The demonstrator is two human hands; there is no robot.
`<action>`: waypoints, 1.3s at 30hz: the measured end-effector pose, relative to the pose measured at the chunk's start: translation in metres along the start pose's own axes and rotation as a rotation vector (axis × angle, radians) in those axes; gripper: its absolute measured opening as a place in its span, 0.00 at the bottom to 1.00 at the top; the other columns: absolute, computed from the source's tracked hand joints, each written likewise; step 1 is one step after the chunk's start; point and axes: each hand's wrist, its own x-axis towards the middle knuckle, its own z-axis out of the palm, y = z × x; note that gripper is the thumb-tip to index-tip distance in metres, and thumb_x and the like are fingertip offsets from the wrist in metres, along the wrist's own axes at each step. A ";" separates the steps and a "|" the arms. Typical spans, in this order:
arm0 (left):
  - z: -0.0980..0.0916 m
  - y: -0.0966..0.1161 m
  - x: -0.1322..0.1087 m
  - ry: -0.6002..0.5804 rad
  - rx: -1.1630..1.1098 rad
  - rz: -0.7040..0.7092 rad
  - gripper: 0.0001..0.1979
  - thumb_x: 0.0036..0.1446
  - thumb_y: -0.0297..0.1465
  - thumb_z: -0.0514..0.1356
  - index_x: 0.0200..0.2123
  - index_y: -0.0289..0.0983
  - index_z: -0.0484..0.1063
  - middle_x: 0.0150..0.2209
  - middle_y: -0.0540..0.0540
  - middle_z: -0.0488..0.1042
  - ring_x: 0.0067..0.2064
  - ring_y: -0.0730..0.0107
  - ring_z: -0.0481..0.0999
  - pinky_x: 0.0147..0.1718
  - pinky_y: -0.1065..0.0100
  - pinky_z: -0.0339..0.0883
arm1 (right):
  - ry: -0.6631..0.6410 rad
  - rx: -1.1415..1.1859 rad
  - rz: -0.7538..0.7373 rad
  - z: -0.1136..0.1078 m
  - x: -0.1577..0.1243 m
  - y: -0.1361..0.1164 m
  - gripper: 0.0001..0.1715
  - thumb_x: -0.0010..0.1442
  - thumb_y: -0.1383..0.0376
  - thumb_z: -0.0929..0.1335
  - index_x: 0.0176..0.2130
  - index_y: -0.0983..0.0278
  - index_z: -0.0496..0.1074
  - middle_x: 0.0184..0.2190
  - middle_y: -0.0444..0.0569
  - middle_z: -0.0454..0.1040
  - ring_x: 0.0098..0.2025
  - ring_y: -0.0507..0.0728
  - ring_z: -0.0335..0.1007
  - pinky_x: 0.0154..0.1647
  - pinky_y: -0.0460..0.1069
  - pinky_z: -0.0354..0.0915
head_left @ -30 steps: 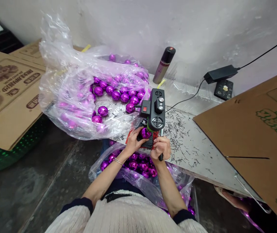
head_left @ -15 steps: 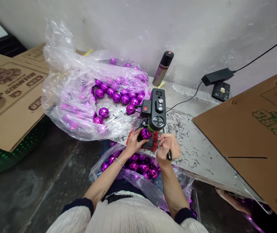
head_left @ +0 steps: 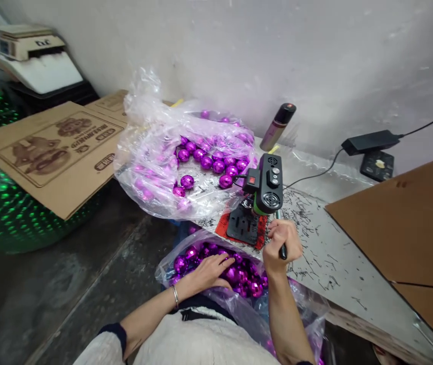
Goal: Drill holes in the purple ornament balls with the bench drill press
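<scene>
A small black machine [head_left: 270,185] that looks like a bench drill press stands on the worktable, with its slotted base plate [head_left: 242,225] over a red mat [head_left: 223,225]. My right hand [head_left: 282,242] is closed around the black-tipped lever handle [head_left: 283,252] at the machine's right side. In front of the table edge, my left hand [head_left: 213,269] lies over an opened plastic bag of shiny purple faceted balls [head_left: 254,289]. Its fingers are stretched out and the thumb is apart, close to a ball [head_left: 232,275]. No ball sits on the base plate.
On the table's left, a clear plastic bag [head_left: 140,147] holds more purple balls [head_left: 206,162]. Thin black scraps [head_left: 307,228] litter the tabletop. Behind stand a spray can [head_left: 278,126] and a power adapter [head_left: 371,142]. Cardboard boxes flank both sides [head_left: 60,147], [head_left: 402,223].
My left hand has moved from the base plate down to the bag in front. The ball it held on the plate is gone from there. My right hand stays on the lever; the camera view has shifted left.
</scene>
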 end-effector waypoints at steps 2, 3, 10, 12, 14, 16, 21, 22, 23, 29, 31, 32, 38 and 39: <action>-0.008 -0.006 -0.002 0.058 0.036 0.011 0.29 0.61 0.50 0.64 0.57 0.37 0.72 0.48 0.38 0.82 0.46 0.57 0.84 0.44 0.61 0.79 | 0.006 0.000 0.002 0.000 -0.001 0.001 0.20 0.69 0.69 0.60 0.25 0.60 0.63 0.24 0.43 0.67 0.29 0.52 0.69 0.32 0.50 0.62; -0.019 -0.014 0.003 0.121 0.041 0.022 0.21 0.65 0.46 0.62 0.53 0.37 0.75 0.45 0.41 0.83 0.44 0.60 0.84 0.44 0.63 0.78 | 0.001 -0.004 0.004 0.000 -0.001 0.001 0.20 0.69 0.69 0.60 0.25 0.60 0.63 0.24 0.43 0.67 0.29 0.53 0.69 0.32 0.50 0.62; -0.154 -0.116 0.104 0.422 0.319 -0.587 0.17 0.67 0.37 0.61 0.53 0.33 0.76 0.50 0.35 0.80 0.50 0.54 0.81 0.49 0.59 0.73 | -0.005 -0.027 -0.010 0.000 -0.001 0.000 0.21 0.69 0.69 0.61 0.24 0.61 0.62 0.23 0.43 0.67 0.28 0.52 0.68 0.31 0.50 0.60; -0.176 -0.138 0.131 0.225 0.390 -0.752 0.24 0.62 0.38 0.67 0.57 0.32 0.74 0.53 0.30 0.78 0.54 0.46 0.78 0.50 0.57 0.71 | 0.000 -0.020 -0.031 0.000 0.000 0.000 0.20 0.68 0.70 0.61 0.24 0.61 0.62 0.23 0.43 0.67 0.28 0.52 0.69 0.31 0.50 0.61; -0.184 -0.152 0.152 0.022 0.406 -0.845 0.24 0.57 0.37 0.70 0.54 0.32 0.76 0.51 0.29 0.79 0.55 0.42 0.77 0.51 0.56 0.69 | -0.003 -0.015 -0.048 0.001 0.001 0.000 0.19 0.68 0.72 0.61 0.25 0.61 0.62 0.23 0.43 0.67 0.28 0.51 0.69 0.31 0.49 0.61; -0.185 -0.160 0.167 -0.087 0.387 -0.889 0.20 0.52 0.35 0.73 0.47 0.33 0.79 0.47 0.31 0.81 0.54 0.40 0.78 0.50 0.56 0.69 | -0.009 -0.016 -0.056 0.001 0.001 0.000 0.19 0.67 0.73 0.61 0.25 0.61 0.62 0.24 0.42 0.67 0.27 0.51 0.68 0.31 0.49 0.61; -0.185 -0.156 0.181 0.077 0.121 -0.830 0.23 0.54 0.33 0.71 0.53 0.33 0.75 0.50 0.33 0.79 0.55 0.45 0.77 0.53 0.55 0.69 | -0.025 -0.017 -0.065 0.000 0.001 -0.001 0.18 0.67 0.73 0.61 0.25 0.61 0.62 0.24 0.42 0.68 0.27 0.51 0.67 0.30 0.49 0.60; -0.183 -0.151 0.180 0.190 -0.077 -0.800 0.25 0.56 0.34 0.70 0.56 0.34 0.72 0.53 0.34 0.78 0.55 0.49 0.77 0.54 0.56 0.70 | -0.030 -0.011 -0.066 0.000 0.002 -0.001 0.18 0.67 0.73 0.61 0.26 0.61 0.62 0.24 0.42 0.68 0.27 0.51 0.67 0.30 0.49 0.60; -0.180 -0.144 0.177 0.302 -0.322 -0.770 0.27 0.56 0.34 0.69 0.57 0.35 0.70 0.54 0.36 0.77 0.55 0.53 0.77 0.54 0.57 0.71 | -0.032 -0.006 -0.066 0.000 0.003 -0.001 0.18 0.67 0.73 0.61 0.26 0.61 0.62 0.24 0.42 0.67 0.28 0.51 0.67 0.31 0.49 0.60; -0.124 -0.084 0.144 0.509 -1.324 -0.733 0.19 0.56 0.38 0.68 0.49 0.37 0.74 0.46 0.43 0.81 0.45 0.65 0.82 0.48 0.62 0.77 | -0.030 0.008 -0.032 0.000 0.016 -0.005 0.19 0.68 0.71 0.60 0.25 0.60 0.61 0.22 0.42 0.66 0.26 0.51 0.65 0.30 0.49 0.60; -0.097 -0.066 0.134 0.545 -1.335 -0.766 0.18 0.57 0.39 0.68 0.48 0.37 0.75 0.45 0.43 0.82 0.44 0.64 0.82 0.46 0.62 0.78 | -0.028 -0.005 -0.030 0.000 0.019 -0.006 0.19 0.68 0.70 0.60 0.25 0.60 0.61 0.22 0.42 0.66 0.26 0.51 0.65 0.30 0.49 0.60; -0.083 -0.058 0.130 0.555 -1.318 -0.777 0.19 0.57 0.39 0.68 0.49 0.37 0.75 0.45 0.43 0.82 0.44 0.64 0.83 0.46 0.62 0.78 | -0.027 -0.014 -0.030 0.000 0.020 -0.006 0.19 0.69 0.70 0.60 0.25 0.60 0.61 0.22 0.42 0.66 0.26 0.51 0.65 0.30 0.49 0.60; -0.024 -0.038 0.123 0.508 -0.941 -0.646 0.29 0.56 0.42 0.71 0.56 0.38 0.68 0.50 0.40 0.81 0.50 0.60 0.82 0.55 0.57 0.74 | -0.044 -0.023 -0.035 -0.002 0.018 -0.003 0.18 0.68 0.70 0.60 0.26 0.60 0.61 0.23 0.43 0.67 0.26 0.51 0.65 0.29 0.49 0.60; -0.019 -0.037 0.123 0.487 -0.837 -0.601 0.31 0.55 0.42 0.71 0.57 0.38 0.67 0.52 0.39 0.80 0.52 0.58 0.81 0.56 0.56 0.73 | -0.046 -0.024 -0.040 -0.003 0.018 -0.003 0.18 0.68 0.70 0.60 0.26 0.60 0.61 0.23 0.43 0.67 0.26 0.51 0.65 0.29 0.49 0.60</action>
